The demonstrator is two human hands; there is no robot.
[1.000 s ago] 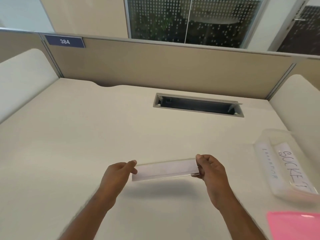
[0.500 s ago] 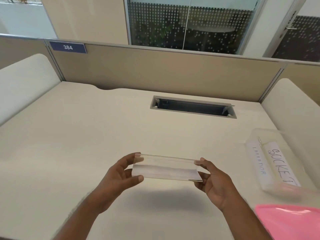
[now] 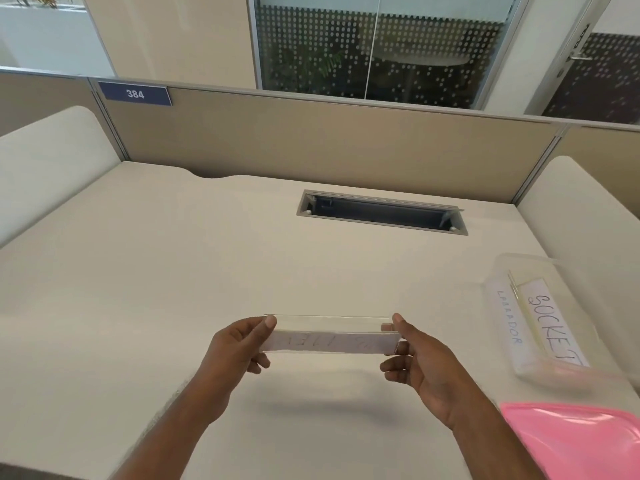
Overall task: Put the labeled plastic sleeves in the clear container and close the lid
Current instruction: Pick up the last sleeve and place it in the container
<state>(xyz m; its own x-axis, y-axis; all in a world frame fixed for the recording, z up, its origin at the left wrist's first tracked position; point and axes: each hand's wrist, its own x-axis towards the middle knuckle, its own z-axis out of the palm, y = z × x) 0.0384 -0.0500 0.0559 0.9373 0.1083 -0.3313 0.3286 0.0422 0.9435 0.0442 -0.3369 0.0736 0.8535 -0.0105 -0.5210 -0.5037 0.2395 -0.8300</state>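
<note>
I am seeing the plastic sleeve (image 3: 330,336) turning since half a second ago, its faint lettered paper now facing me, while the left hand (image 3: 239,348) and right hand (image 3: 414,358) are pinching its two ends above the desk (image 3: 156,289). Right of the grip, well apart, the clear container (image 3: 530,317) is sitting open with two labeled sleeves inside, the pink lid (image 3: 581,438) lying nearer me. Left of the grip and ahead of it, bare desk is stretching toward the cable slot (image 3: 381,212).
</note>
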